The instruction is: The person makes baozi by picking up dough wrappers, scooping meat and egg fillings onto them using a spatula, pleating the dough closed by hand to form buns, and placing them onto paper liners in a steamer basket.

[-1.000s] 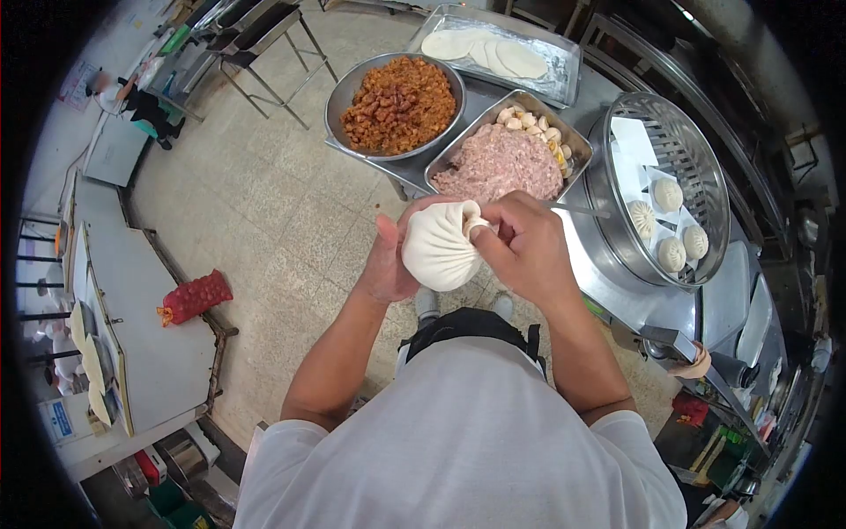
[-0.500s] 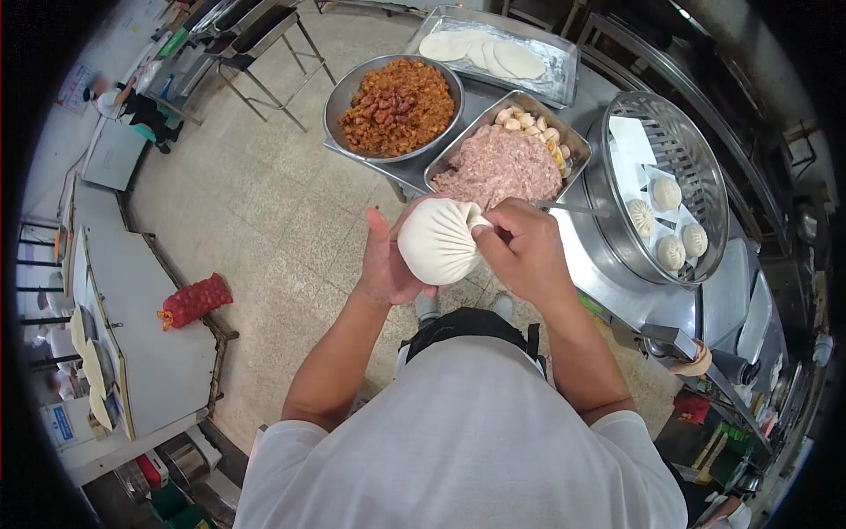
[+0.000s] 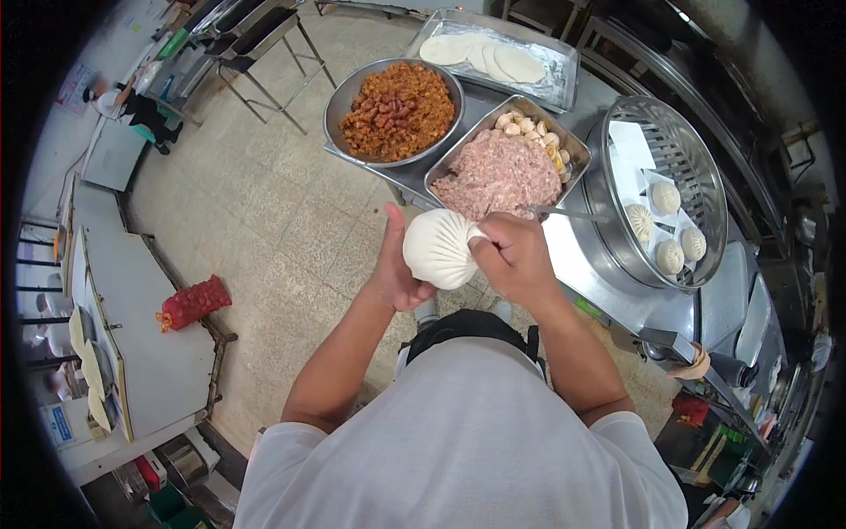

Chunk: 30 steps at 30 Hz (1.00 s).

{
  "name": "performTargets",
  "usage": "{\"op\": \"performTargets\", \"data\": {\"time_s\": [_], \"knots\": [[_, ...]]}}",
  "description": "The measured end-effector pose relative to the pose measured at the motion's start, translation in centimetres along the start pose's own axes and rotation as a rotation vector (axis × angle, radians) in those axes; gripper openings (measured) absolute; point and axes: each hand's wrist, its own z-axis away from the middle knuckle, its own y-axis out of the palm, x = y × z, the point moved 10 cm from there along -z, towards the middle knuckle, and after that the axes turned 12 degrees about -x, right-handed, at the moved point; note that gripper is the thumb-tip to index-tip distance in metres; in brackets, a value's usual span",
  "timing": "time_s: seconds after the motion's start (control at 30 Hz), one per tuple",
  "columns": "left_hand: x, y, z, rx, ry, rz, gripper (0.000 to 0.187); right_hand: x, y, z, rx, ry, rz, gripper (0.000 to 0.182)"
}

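A large pleated dough bun is between my hands, in front of the meat tray. My right hand pinches its gathered neck between thumb and bent fingers. On the other side, my left hand cradles the bun, thumb stretched away and fingers partly hidden beneath it. Just beyond, a metal tray holds pink minced meat and pale round pieces. A spatula-like metal tool lies across the tray's near corner and reaches toward the steamer.
A bowl of reddish-brown filling stands left of the meat. Behind, a floured tray carries flat dough rounds. Several small buns sit on papers in a round steamer. A red net sack lies left; a person stands far off.
The bun has shifted slightly right and its pleats have turned a little. My left hand has come away somewhat from its side, while my right hand keeps pinching the neck.
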Motion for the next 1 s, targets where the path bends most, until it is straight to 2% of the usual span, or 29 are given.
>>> {"op": "performTargets", "data": {"time_s": [0.03,0.1,0.13,0.2,0.27,0.33,0.4,0.5,0.53,0.6,0.67,0.73,0.77,0.8,0.87,0.93,1.0], "knots": [[0.4,2.1,0.2,-0.001,0.0,0.001,0.11,0.3,0.2,0.1,0.012,-0.009,-0.028,0.019],[-0.2,2.7,0.5,-0.348,0.172,-0.141,0.11,0.0,0.1,0.1,0.021,0.013,-0.021,0.017],[-0.4,2.6,0.5,-0.348,0.173,-0.141,0.11,-0.2,0.1,0.1,0.028,0.031,-0.013,0.015],[-0.7,3.6,0.4,-0.216,0.163,-0.095,0.109,0.1,-0.6,0.0,-0.025,0.033,-0.025,0.012],[-1.0,3.9,0.5,-0.226,0.191,-0.054,0.108,1.0,-1.4,-0.4,-0.081,0.032,-0.035,0.011],[-1.4,3.7,0.5,-0.236,0.216,-0.013,0.107,1.4,-1.9,-0.7,-0.088,0.084,-0.028,0.022],[-1.4,4.9,0.3,-0.03,0.19,0.012,0.106,0.9,-1.6,-0.5,-0.048,0.101,-0.056,0.026],[-1.4,5.5,0.4,0.053,0.189,-0.031,0.106,0.1,-1.0,-0.3,-0.023,0.125,-0.138,0.03],[-1.3,5.8,0.4,0.053,0.19,-0.031,0.106,0.0,-1.1,-0.3,-0.042,0.135,-0.19,0.029],[-1.3,5.4,0.4,-0.089,0.24,-0.11,0.107,0.1,-1.0,-0.2,-0.041,0.149,-0.191,0.026],[-1.3,4.1,0.5,-0.072,0.205,-0.142,0.108,0.1,-1.1,0.0,-0.042,0.164,-0.192,0.022],[-1.1,4.1,0.6,-0.055,0.171,-0.176,0.109,-0.8,-0.6,0.4,0.008,0.27,-0.205,0.013],[-1.4,3.5,0.4,-0.144,0.201,-0.263,0.108,-0.8,-0.8,0.4,0.007,0.269,-0.207,0.013],[-1.7,3.0,0.5,-0.234,0.231,-0.35,0.107,-0.3,-0.9,0.2,0.029,0.216,-0.141,0.01],[-1.9,3.6,0.7,-0.23,0.245,-0.316,0.107,0.1,-1.0,0.1,0.051,0.16,-0.078,0.008],[-2.0,3.3,0.9,-0.226,0.256,-0.283,0.107,2.2,-1.3,-0.1,0.017,-0.083,-0.055,0.008],[-0.2,3.9,0.9,-0.039,0.081,-0.198,0.105,2.6,-1.4,-0.1,0.016,-0.103,-0.051,0.009]]}}
